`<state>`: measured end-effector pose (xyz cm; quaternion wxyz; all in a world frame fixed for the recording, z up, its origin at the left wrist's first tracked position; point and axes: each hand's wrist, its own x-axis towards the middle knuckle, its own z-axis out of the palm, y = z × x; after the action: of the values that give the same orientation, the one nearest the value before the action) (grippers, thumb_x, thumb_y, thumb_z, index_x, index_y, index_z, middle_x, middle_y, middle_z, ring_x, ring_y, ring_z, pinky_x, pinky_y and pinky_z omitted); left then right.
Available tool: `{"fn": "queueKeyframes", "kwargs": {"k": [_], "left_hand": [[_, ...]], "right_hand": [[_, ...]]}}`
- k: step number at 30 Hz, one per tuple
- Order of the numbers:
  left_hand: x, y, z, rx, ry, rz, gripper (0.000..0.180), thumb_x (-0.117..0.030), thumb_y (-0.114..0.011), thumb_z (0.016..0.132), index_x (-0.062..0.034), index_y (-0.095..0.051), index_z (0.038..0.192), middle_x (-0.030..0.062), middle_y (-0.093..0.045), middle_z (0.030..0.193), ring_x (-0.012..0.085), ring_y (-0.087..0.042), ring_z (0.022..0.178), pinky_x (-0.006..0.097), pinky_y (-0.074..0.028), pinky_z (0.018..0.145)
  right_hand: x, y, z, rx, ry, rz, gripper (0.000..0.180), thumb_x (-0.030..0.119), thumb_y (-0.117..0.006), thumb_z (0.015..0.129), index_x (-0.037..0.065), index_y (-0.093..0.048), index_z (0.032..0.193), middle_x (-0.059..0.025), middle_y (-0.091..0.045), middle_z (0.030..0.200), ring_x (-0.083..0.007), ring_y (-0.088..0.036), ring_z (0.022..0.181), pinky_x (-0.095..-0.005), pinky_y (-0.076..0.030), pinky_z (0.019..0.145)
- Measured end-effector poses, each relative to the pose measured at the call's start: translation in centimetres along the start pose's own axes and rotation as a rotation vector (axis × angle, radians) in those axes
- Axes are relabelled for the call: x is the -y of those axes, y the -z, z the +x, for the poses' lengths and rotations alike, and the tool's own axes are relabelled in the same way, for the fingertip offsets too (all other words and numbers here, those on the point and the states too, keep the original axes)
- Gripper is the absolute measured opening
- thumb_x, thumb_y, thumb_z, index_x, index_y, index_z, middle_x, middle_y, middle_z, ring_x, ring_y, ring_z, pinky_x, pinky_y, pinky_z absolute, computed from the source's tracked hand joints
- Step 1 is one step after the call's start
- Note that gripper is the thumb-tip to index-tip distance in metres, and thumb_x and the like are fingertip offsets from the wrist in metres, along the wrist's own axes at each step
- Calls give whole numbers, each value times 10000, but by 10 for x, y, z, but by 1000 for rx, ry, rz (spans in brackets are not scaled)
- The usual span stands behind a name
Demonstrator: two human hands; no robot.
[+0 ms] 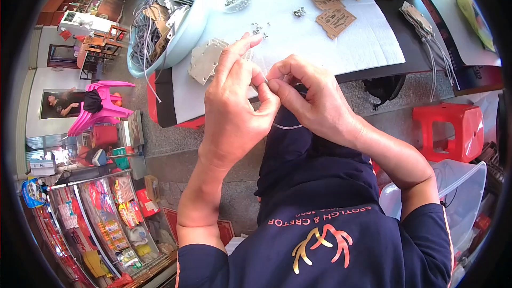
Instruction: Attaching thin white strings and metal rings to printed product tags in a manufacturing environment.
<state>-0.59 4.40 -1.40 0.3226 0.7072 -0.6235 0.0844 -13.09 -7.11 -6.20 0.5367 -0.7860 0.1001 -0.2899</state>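
My left hand [234, 104] and my right hand [317, 98] meet in front of my chest, over the near edge of the table. Thumb and forefinger of each are pinched together on a thin pale cord [288, 127], part of which hangs in a curve below my right hand. Middle fingers of the left hand stick up, apart from the pinch. The fingertips hide what lies between them. Just beyond my left hand are small metal pieces [260, 30] and a pile of whitish cards with holes [205, 60]. Brown printed cardboard tags [336, 20] lie farther off.
A light blue basin [184, 37] of grey cords and tags stands at the table's left. Corded tags [424, 26] hang over the right edge. Metal bits fill a clear dish [237, 2]. Right of me are a red stool [453, 128] and a clear plastic bin [453, 181].
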Motion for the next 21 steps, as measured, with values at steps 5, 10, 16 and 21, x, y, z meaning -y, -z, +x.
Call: {"fn": "queueKeyframes", "kwargs": {"k": [5, 10, 16, 21], "left_hand": [[4, 3, 3, -8, -47, 4, 174, 78, -663, 706, 10, -536, 804, 249, -616, 1242, 403, -640, 1120, 433, -528, 913], [5, 1, 7, -4, -47, -53, 167, 82, -659, 709, 9, -538, 798, 253, -612, 1260, 400, -627, 1162, 430, -518, 943], [3, 2, 9, 36, -95, -65, 172, 88, -651, 712, 6, -535, 809, 250, -589, 1296, 405, -589, 1227, 440, -499, 980], [-5, 2, 7, 20, -53, -55, 204, 70, -643, 746, -1, -538, 906, 248, -567, 1326, 415, -566, 1241, 453, -469, 1021]], "right_hand": [[-9, 1, 7, -101, 336, -212, 138, 39, -710, 864, 9, -651, 984, -91, -658, 883, -212, -673, 803, -322, -526, 666], [-9, 4, 7, -92, 304, -172, 130, 25, -710, 853, 12, -654, 969, -80, -664, 870, -184, -672, 744, -299, -526, 602], [-6, 8, 9, -80, 32, 34, 88, 70, -692, 857, 15, -644, 906, -103, -668, 792, -190, -666, 607, -323, -520, 557], [-16, 6, 13, -141, 24, 122, 94, 81, -685, 861, 1, -649, 893, -74, -664, 764, -155, -647, 679, -310, -530, 652]]}}
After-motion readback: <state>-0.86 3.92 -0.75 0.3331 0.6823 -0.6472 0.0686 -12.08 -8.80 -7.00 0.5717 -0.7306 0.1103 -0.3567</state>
